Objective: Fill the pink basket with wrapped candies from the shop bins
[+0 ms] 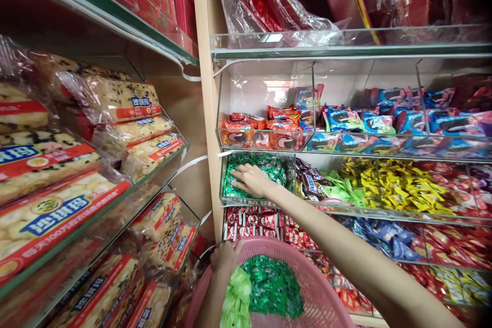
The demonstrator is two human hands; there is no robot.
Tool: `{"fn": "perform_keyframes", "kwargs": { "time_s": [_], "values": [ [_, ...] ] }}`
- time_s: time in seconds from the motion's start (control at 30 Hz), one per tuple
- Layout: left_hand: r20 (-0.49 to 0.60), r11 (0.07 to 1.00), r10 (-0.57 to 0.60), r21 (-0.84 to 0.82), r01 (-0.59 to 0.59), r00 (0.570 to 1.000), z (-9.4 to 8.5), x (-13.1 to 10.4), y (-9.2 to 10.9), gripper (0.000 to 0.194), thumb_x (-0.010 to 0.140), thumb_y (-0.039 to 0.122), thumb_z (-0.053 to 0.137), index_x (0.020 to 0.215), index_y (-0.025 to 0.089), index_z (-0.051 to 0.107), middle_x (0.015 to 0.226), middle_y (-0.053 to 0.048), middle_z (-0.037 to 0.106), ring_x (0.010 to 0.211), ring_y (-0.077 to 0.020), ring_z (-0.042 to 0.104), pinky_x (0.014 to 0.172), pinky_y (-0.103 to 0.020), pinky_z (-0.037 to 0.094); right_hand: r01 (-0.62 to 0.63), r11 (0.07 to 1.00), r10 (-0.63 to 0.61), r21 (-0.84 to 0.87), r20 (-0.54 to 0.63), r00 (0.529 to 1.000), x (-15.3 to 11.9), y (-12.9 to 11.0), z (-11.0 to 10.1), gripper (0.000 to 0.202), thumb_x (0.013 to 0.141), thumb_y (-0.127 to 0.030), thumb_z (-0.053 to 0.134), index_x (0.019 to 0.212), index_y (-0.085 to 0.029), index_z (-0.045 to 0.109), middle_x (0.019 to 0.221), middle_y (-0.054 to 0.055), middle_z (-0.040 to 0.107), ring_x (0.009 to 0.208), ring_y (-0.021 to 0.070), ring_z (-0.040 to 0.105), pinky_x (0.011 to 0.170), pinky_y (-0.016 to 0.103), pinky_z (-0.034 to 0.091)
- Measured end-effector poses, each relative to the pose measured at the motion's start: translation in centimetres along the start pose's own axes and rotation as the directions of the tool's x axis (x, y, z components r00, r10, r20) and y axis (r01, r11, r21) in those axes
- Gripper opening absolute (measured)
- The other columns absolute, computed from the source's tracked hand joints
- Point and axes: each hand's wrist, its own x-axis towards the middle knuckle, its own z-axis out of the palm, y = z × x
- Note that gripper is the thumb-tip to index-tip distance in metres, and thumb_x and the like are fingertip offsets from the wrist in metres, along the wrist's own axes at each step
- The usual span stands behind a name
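Right hand in the green candy, left hand on the basket

From where I stand, the person's right hand (251,180) is in a clear shelf bin, palm down on a bed of green-wrapped candies (274,165). Its fingers are stretched out and a little spread over the wrappers; I can't tell whether the tips pinch any of them. The left hand (224,260) is curled over the rim of a pink plastic basket (325,279), just below the bin; how closely its fingers press together I can't tell. In the basket, a heap of green packets (272,287) lies beside a pile of light-green packets (235,300), next to the left forearm.

Right of the candy bin come Snickers bars (308,180), then light-green wrappers (346,188) and yellow-wrapped sweets (403,184). Red-and-white packets (250,223) sit directly beneath it, while orange-red packets (283,124) and blue-and-pink packets (344,119) fill the shelf above. Wrapped sachima cakes (57,215) are stacked on the shelves to the left.
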Motion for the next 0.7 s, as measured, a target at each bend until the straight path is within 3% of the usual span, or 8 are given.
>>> {"fn": "perform_keyframes", "kwargs": {
  "time_s": [0.4,0.7],
  "values": [
    [0.021,1.000,-0.014,-0.016,0.014,1.000,-0.3,-0.3,0.1,0.068,0.084,0.062,0.022,0.100,0.013,0.067,0.104,-0.020,0.066,0.100,-0.0322,0.061,0.081,-0.040,0.045,0.024,0.990,-0.010,0.139,-0.100,0.995,-0.8,-0.4,0.0,0.036,0.090,-0.037,0.051,0.121,-0.018,0.050,0.106,0.010,0.058,0.097,0.0215,0.047,0.078,0.033,0.033],
    [0.013,1.000,-0.008,-0.016,0.009,1.000,-0.1,-0.2,0.0,0.068,0.085,0.062,0.022,0.099,0.014,0.067,0.104,-0.019,0.066,0.099,-0.0326,0.062,0.081,-0.041,0.045,0.010,0.999,-0.008,0.031,-0.068,0.998,-1.1,-0.7,0.5,0.038,0.093,-0.034,0.043,0.128,-0.018,0.049,0.105,0.011,0.056,0.096,0.0222,0.045,0.078,0.034,0.032]
  ]
}}
